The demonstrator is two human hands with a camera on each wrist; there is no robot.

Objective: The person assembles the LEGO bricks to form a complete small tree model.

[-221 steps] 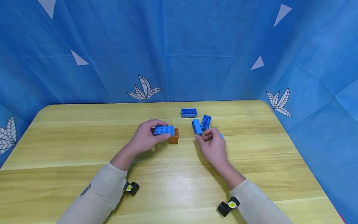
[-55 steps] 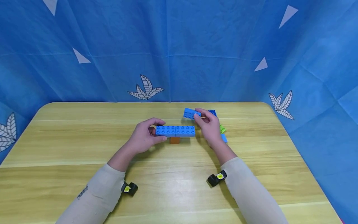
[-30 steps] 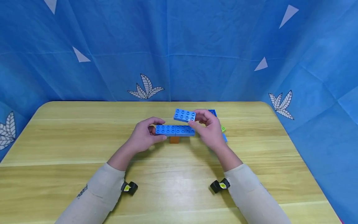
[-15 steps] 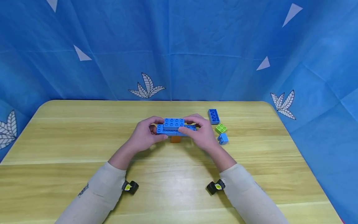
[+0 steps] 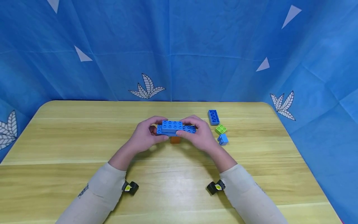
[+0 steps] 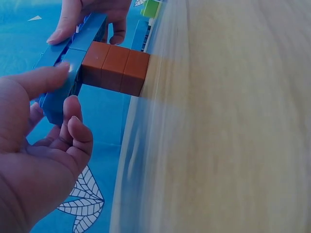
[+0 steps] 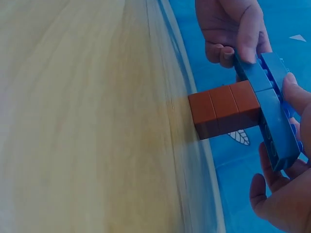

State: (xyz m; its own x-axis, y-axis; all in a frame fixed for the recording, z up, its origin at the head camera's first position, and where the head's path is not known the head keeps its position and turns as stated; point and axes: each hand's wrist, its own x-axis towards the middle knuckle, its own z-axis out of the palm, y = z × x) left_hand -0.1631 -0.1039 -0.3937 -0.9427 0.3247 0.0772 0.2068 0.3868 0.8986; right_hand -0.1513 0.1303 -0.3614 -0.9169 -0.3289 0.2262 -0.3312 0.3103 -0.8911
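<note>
While both hands grip, blue bricks sit between.

The head view looks forward and down from above and behind the left grip and right grip, taking in most of the desk. Each wrist view faces forward from close behind its own grip, turned sideways; both share the brown stack below and between the grips.

The left hand grips a blue row above a brown block; the right hand pinches the brick atop the row. Rightward on the counter: an upturned brick, a green brick, a blue piece.
</note>
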